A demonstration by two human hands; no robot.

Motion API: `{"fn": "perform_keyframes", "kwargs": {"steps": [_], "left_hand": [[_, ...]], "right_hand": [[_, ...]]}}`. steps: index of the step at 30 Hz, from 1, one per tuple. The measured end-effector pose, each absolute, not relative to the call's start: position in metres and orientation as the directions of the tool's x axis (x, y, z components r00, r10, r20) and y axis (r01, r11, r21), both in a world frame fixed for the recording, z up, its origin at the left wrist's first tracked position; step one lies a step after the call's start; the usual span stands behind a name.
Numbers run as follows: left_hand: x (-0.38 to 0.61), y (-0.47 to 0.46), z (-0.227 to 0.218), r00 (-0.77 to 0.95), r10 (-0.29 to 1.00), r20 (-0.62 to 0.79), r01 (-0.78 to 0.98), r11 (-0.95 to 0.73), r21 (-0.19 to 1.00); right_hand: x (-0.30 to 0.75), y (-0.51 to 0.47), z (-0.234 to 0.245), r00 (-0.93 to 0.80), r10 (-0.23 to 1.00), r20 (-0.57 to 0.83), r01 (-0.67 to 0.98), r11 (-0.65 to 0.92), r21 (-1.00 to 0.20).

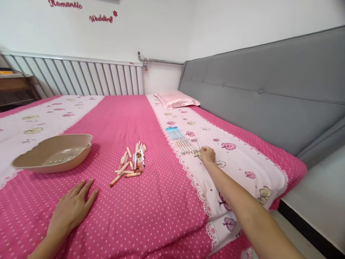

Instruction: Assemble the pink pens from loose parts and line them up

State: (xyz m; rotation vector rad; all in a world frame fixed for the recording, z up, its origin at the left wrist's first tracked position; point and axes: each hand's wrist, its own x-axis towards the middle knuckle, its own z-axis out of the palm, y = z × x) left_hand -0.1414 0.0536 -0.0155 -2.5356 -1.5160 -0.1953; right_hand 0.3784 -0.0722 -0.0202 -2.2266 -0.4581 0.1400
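My right hand (207, 155) is closed on a slim pale pen (197, 139), held near its lower end over the white printed strip of the bedspread. Just left of it lies a neat row of pens (186, 146) with clear and pale barrels. Beyond that row is another row of blue pens (175, 132), side by side. My left hand (71, 204) rests flat on the pink dotted cloth, fingers spread, holding nothing. A loose pile of markers and pens (132, 161), mostly peach and brown, lies between my hands.
A beige plastic basin (53, 154) stands on the bed at the left. A pink pillow (177, 99) lies at the far side. The grey headboard (261, 85) borders the right, and a white radiator (82, 76) runs along the wall behind.
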Motion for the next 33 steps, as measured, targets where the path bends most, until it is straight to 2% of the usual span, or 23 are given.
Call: {"fn": "perform_keyframes", "kwargs": {"steps": [15, 33], "left_hand": [[-0.138, 0.051, -0.012, 0.450, 0.878, 0.163, 0.891, -0.429, -0.146], [-0.139, 0.051, -0.011, 0.459, 0.874, 0.160, 0.887, -0.442, -0.133]], "right_hand": [[0.374, -0.071, -0.032, 0.912, 0.353, 0.208, 0.388, -0.585, -0.712], [0.371, -0.075, -0.031, 0.889, 0.391, 0.236, 0.437, -0.574, -0.693]]}}
